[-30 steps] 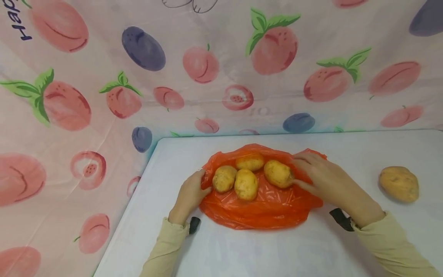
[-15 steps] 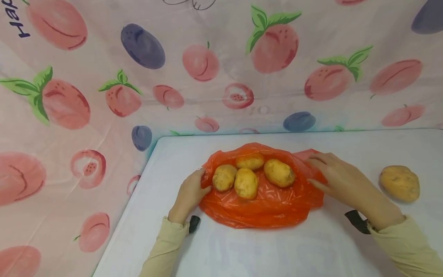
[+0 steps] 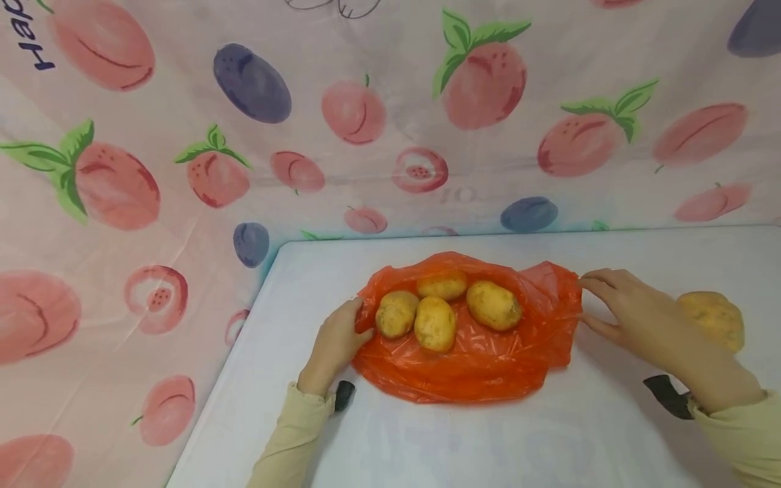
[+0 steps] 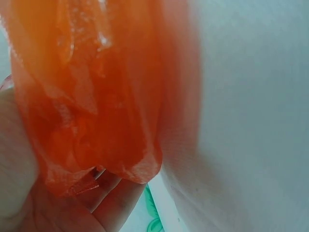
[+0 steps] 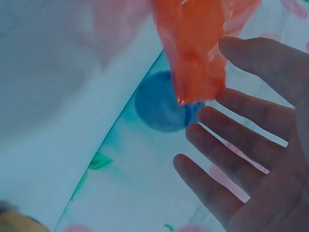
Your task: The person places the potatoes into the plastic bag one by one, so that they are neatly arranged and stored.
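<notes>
An orange-red plastic bag (image 3: pixel 464 376) lies spread in the middle of the white table, with several potatoes (image 3: pixel 435 324) resting on or in it. At the bag's left end my left hand (image 3: pixel 331 346) grips the edge, thumb in front and other fingers behind; the left wrist view shows the bag's plastic (image 4: pixel 96 106) between thumb and fingers. My right hand (image 3: pixel 647 322) is at the bag's right end, its fingertips beside the edge. In the right wrist view its fingers (image 5: pixel 227 145) are straight and spread, with the bag's tip near thumb and forefinger.
A lone potato (image 3: pixel 720 318) lies to the right, partly behind my right hand. The white table (image 3: pixel 464 447) meets a fruit-printed cloth (image 3: pixel 378 61) at its back and left. A dark strap piece (image 3: pixel 670 396) hangs at my right wrist.
My right hand has moved right, from beside the rightmost potato to the bag's right edge, and that end of the bag now shows more. My left hand has stayed in place.
</notes>
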{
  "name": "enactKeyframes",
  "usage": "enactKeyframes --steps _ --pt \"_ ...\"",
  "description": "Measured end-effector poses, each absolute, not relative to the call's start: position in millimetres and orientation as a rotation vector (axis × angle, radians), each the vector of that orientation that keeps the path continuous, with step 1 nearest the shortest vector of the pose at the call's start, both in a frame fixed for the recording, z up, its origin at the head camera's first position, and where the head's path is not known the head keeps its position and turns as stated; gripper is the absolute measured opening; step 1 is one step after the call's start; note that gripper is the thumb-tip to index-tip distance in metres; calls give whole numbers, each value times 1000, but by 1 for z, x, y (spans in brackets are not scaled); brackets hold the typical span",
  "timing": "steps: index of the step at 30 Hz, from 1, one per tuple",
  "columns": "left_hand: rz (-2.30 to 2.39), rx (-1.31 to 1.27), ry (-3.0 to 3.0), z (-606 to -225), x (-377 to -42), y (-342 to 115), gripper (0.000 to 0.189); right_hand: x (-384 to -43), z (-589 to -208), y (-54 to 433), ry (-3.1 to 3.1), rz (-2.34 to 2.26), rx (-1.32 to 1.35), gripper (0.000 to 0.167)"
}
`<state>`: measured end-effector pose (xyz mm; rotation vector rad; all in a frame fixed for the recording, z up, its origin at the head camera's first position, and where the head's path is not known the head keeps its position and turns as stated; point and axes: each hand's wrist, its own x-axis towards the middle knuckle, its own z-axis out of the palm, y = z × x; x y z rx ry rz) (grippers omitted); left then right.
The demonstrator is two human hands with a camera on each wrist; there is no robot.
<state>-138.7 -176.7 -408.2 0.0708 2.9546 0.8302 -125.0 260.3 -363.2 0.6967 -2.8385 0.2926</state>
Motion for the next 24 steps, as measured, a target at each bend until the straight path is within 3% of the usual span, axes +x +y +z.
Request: enactKeyframes --steps 15,24 --pt "824 89 2963 -408 -139 -175 66 -120 -367 299 -2950 94 455 57" --pt "824 89 2963 -408 -139 -176 65 -118 -378 318 -2935 133 457 56"
